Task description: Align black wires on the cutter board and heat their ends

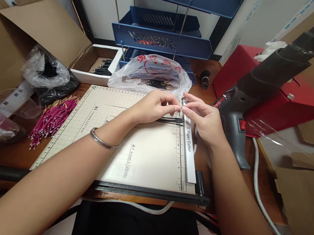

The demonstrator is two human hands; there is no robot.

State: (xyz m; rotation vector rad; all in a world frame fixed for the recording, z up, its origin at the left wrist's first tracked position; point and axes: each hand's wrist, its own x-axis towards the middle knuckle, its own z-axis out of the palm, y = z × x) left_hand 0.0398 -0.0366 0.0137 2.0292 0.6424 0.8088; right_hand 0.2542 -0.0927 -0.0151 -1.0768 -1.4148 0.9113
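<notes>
Paper cutter: work appeared unfinished.
Left hand and right hand pinched close together, contents unclear to me; black wires lay across it, others in a plastic bag.

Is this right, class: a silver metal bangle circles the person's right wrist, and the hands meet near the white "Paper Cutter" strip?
Wrong wrist: the head view shows the silver metal bangle on the left. The left hand and right hand meet near the white "Paper Cutter" strip.

Left hand and right hand nearly meet over a paper cutter (black wires beside them), near a plastic bag.
</notes>
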